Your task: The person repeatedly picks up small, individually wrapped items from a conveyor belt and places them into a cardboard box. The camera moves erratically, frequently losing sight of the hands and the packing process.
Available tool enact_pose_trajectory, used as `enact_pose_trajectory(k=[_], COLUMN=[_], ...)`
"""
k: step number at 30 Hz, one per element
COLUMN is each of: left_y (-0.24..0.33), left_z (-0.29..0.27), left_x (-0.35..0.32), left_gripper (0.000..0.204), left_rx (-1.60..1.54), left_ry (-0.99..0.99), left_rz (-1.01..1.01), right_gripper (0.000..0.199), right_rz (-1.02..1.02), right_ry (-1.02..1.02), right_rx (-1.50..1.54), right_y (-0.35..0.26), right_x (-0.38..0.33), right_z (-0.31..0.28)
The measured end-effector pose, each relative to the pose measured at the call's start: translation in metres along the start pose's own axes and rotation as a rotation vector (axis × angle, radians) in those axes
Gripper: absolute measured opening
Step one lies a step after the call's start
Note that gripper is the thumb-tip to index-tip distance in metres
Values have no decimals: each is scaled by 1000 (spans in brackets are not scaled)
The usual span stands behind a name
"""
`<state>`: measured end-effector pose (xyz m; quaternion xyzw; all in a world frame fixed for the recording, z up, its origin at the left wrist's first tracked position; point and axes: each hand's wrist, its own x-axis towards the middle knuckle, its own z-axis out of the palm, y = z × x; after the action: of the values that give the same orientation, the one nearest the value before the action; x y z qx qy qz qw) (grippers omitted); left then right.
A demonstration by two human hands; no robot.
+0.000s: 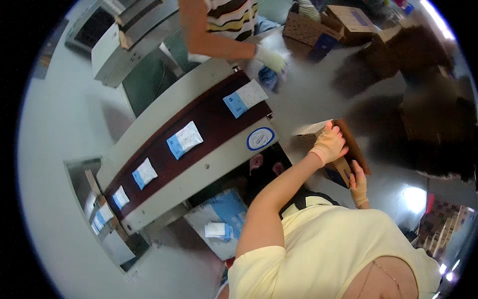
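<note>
My left hand (pixel 330 145), in a pale glove that leaves the fingertips bare, is closed over the top of a brown cardboard box (pixel 354 149). Lower down, my right hand (pixel 358 186) in a similar glove grips the same box by its near right edge. The box is held tilted in front of my body, with a flap standing up on its far side. What is inside it is hidden from this view.
To the left runs a dark red conveyor belt (pixel 158 154) carrying several blue-and-white packets (pixel 184 140). Across it, a co-worker's gloved hand (pixel 270 59) is over a blue item (pixel 268 78). Cardboard boxes (pixel 312 31) stand behind. A blue-and-white carton (pixel 226 205) with packets on top sits below the belt.
</note>
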<state>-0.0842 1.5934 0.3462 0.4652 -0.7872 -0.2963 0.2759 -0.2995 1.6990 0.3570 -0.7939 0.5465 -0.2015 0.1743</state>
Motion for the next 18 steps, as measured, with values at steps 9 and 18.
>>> enact_pose_trajectory(k=[9,18], left_y=[56,85], left_z=[-88,-84], left_x=[-111,-194], left_gripper=[17,37], left_rx=[354,-1565], left_ry=[124,-304], left_rz=[443,-728], right_gripper=[80,46], right_rz=[105,-4], right_ry=[462,-326], right_rx=[-45,-404], right_y=[-154,-209], right_x=[-75,-168], right_z=[-52,-46])
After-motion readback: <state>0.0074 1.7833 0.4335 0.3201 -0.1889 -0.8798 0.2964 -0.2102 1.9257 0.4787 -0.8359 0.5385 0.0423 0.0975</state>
